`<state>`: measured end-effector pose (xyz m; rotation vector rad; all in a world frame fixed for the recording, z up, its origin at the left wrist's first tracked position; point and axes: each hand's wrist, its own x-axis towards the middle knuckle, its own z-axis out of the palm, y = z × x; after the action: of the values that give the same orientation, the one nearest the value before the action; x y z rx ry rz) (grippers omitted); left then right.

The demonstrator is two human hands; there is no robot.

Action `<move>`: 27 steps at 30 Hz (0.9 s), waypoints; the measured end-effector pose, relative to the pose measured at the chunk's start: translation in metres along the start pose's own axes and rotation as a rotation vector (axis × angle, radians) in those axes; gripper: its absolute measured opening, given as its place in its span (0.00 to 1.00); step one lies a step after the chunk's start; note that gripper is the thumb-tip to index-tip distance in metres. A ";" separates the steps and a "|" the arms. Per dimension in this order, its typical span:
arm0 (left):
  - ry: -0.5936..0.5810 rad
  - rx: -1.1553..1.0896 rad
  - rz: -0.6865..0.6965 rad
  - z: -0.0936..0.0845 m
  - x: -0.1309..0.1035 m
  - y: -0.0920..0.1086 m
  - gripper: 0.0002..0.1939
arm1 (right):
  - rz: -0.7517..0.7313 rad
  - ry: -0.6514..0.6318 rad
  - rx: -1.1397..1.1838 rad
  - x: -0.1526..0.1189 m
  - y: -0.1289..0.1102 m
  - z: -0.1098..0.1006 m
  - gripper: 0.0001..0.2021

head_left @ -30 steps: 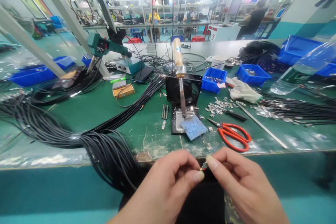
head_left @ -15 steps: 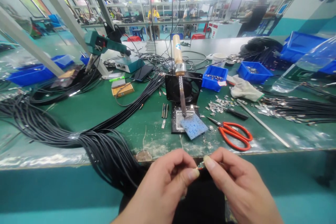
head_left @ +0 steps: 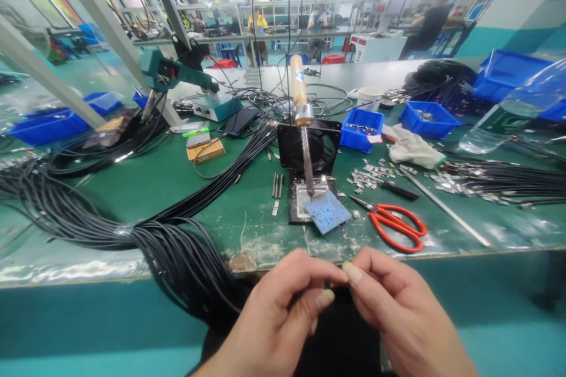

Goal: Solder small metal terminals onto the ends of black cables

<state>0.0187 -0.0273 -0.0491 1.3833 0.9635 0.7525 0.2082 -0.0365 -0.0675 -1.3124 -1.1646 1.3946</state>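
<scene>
My left hand (head_left: pixel 283 303) and my right hand (head_left: pixel 393 306) meet just off the front edge of the bench. The right thumb and forefinger pinch a small wired connector, now almost wholly covered by fingertips. Bent round, my left hand stretches its forefinger to the right thumb tip, its own thumb slightly lower; whatever its curled fingers hold is hidden. Beyond the hands lie a blue sponge (head_left: pixel 328 212) and red-handled scissors (head_left: pixel 398 227). A soldering iron (head_left: pixel 299 91) with a wooden handle stands tip down behind the sponge, in front of a black fan (head_left: pixel 289 147).
A thick bundle of black cables (head_left: pixel 177 265) droops over the bench edge at left. Small metal connector pieces (head_left: pixel 365 179) lie scattered right of the iron, near a blue bin (head_left: pixel 360 129), a white glove (head_left: pixel 411 147) and a clear bottle (head_left: pixel 499 123). People sit in the background.
My left forefinger has stretched right to touch the right thumb tip and parted from the left thumb. The small connector, visible between the hands before, is now covered.
</scene>
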 end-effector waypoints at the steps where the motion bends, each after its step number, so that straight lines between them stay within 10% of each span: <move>1: 0.003 -0.005 -0.003 0.000 0.000 0.000 0.09 | 0.005 0.002 0.006 0.000 0.000 0.000 0.22; 27: 0.115 0.055 0.163 0.003 -0.004 -0.003 0.03 | -0.223 0.036 -0.185 -0.011 0.002 -0.006 0.15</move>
<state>0.0194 -0.0323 -0.0523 1.4925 0.9748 0.9429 0.2147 -0.0477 -0.0679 -1.2843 -1.3960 1.1196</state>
